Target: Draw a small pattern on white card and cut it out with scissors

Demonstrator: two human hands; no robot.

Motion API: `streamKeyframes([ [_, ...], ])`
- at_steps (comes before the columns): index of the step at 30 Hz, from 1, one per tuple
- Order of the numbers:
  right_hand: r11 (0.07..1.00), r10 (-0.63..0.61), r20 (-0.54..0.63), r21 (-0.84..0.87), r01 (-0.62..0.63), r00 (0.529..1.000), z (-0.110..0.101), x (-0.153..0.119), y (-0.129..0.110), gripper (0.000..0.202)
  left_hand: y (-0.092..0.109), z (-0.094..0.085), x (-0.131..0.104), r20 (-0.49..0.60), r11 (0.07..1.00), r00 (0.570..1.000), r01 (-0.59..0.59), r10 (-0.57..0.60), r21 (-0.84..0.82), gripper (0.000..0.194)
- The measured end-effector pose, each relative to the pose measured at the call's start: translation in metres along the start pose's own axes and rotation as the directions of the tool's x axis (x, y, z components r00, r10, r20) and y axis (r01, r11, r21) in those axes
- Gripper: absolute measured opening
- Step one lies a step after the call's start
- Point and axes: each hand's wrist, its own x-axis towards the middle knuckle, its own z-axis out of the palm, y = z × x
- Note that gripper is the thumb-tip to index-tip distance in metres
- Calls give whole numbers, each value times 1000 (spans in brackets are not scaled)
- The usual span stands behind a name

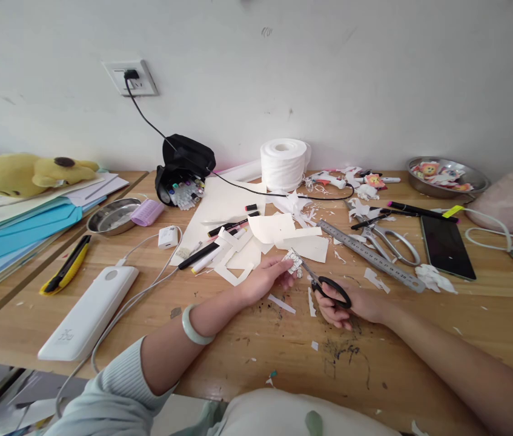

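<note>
Between the thumb and fingers of my left hand (268,278) is a small white paper piece with black line drawing (293,261). My right hand (347,303) grips a pair of black-handled scissors (335,292), fingers through the loops. The narrow blades point up and left and meet the edge of the drawn paper. Whether they are cutting into it I cannot make out. White paper strips (282,304) lie on the wood below my hands. Just beyond are cut paper sheets (304,247) and several markers (199,255).
A steel ruler (369,254), large silver scissors (395,242) and a phone (447,247) lie to the right. Behind stand a white tissue roll (284,163) and a black pen case (183,175). On the left are a power bank (90,315) with cables and a yellow utility knife (66,265).
</note>
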Motion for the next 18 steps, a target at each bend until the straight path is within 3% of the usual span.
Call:
streamKeyframes([
  [8, 999, 16, -107, -38, -20, 994, 9, -1, -10, 56, 3, 2, 1, -59, 996, 996, -68, 72, 60, 39],
  [14, 1000, -27, -105, -6, 27, 994, 9, -1, -9, 56, 7, 1, 0, -7, 982, 997, -69, 72, 176, 40],
  [18, 1000, -3, -90, -30, 0, 996, 8, -1, -9, 56, 6, 1, 0, -28, 984, 998, -44, 49, 170, 40],
])
